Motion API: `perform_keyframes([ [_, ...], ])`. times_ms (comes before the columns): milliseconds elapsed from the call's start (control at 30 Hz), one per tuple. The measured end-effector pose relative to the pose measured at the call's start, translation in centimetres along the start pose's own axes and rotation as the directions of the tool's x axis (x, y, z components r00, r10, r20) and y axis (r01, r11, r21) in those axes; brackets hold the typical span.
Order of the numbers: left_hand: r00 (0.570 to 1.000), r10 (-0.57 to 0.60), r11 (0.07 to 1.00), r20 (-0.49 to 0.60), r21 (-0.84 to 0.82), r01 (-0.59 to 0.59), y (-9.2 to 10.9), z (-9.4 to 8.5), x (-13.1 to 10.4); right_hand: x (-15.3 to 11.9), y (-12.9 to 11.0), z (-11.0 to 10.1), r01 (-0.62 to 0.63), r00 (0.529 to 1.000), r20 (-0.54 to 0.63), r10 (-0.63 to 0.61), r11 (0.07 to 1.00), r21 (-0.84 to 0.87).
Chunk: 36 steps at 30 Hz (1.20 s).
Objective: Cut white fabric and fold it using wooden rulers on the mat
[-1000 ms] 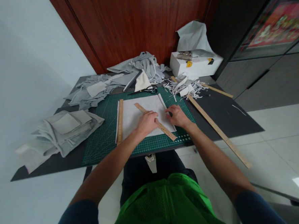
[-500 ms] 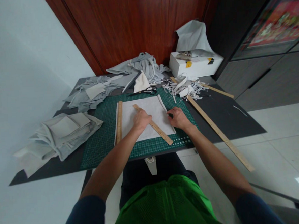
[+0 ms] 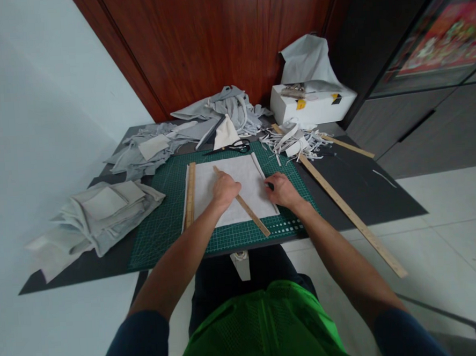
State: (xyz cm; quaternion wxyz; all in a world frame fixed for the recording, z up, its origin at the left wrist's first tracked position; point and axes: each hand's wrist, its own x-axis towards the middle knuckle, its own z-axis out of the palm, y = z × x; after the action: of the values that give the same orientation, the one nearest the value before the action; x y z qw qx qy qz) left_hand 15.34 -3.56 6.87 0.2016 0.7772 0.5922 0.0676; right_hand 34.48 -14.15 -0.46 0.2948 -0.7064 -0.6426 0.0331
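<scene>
My left hand [image 3: 225, 189] is closed around a short wooden ruler [image 3: 251, 215], which slants across a pale sheet of fabric [image 3: 234, 213]. The fabric lies on a green cutting mat [image 3: 155, 220]. At the fabric's right side, my right hand [image 3: 283, 190] is closed with a small dark object [image 3: 269, 185] at its fingertips; its kind cannot be made out. A narrow folded or rolled strip [image 3: 258, 165] runs along that edge, partly behind the fingers. Along the left edge lies a second wooden ruler [image 3: 190, 194], untouched.
Black scissors [image 3: 236, 146] lie at the mat's far edge. Grey fabric heaps [image 3: 225, 106] and a folded stack [image 3: 111, 207] sit behind and left. Cut strips [image 3: 292, 140], a long wooden ruler [image 3: 348, 211] overhanging the table edge, and a white box [image 3: 312, 106] are on the right.
The ruler under my left hand has turned slightly, its near end shifting left and toward me. My right hand has stayed near the fabric's right edge, with its fingers moving slightly.
</scene>
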Motion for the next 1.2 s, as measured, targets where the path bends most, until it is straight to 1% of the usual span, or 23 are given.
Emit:
perform_keyframes([
  [67,1.0,-0.006,1.0,-0.006,-0.021,0.006,0.2,-0.4,-0.1,0.0,0.0,0.0,0.009,1.0,0.002,-0.009,1.0,0.009],
  [133,1.0,0.012,0.999,-0.01,-0.053,-0.013,0.7,-0.6,0.0,0.0,0.0,0.0,0.01,1.0,0.007,-0.01,1.0,0.016],
  [233,0.993,0.12,0.983,0.018,-0.14,-0.116,1.6,-0.3,0.7,-0.1,0.0,-0.1,0.004,1.0,0.009,-0.004,1.0,0.015],
  [333,0.971,0.228,0.938,0.068,-0.283,-0.2,2.4,0.9,2.0,-0.1,0.1,-0.2,0.018,1.0,0.006,-0.019,1.0,0.012],
  [400,0.964,0.244,0.912,0.103,-0.363,-0.192,2.7,2.0,2.9,0.0,0.1,-0.3,0.022,1.0,0.008,-0.022,1.0,0.007],
  [500,0.957,0.251,0.883,0.148,-0.44,-0.164,2.5,3.6,4.0,0.0,0.0,-0.6,0.018,1.0,0.012,-0.018,1.0,-0.006],
  [600,0.948,0.285,0.867,0.142,-0.461,-0.192,2.1,4.7,4.7,0.1,0.0,-0.7,0.028,0.999,0.02,-0.028,0.999,-0.02],
  [700,0.936,0.334,0.86,0.112,-0.443,-0.254,2.0,5.1,5.2,0.2,0.2,-0.7,0.037,0.999,0.024,-0.036,0.999,-0.025],
  [800,0.91,0.404,0.853,0.088,-0.394,-0.341,2.1,4.9,5.1,0.2,0.4,-0.6,0.026,0.999,0.024,-0.026,1.0,-0.018],
  [900,0.886,0.458,0.86,0.076,-0.289,-0.421,2.3,4.3,4.5,0.1,0.4,-0.5,0.024,0.999,0.023,-0.024,1.0,-0.011],
  [1000,0.871,0.486,0.866,0.067,-0.168,-0.471,2.3,3.5,3.9,0.0,0.3,-0.6,0.034,0.999,0.033,-0.033,0.999,-0.018],
  [1100,0.835,0.55,0.833,0.023,-0.076,-0.547,2.1,3.1,3.6,0.2,0.4,-0.9,0.049,0.998,0.05,-0.048,0.999,-0.011],
  [1200,0.794,0.606,0.795,-0.042,0.001,-0.607,1.5,3.0,3.5,1.0,0.8,-1.5,0.077,0.995,0.057,-0.077,0.997,0.0],
])
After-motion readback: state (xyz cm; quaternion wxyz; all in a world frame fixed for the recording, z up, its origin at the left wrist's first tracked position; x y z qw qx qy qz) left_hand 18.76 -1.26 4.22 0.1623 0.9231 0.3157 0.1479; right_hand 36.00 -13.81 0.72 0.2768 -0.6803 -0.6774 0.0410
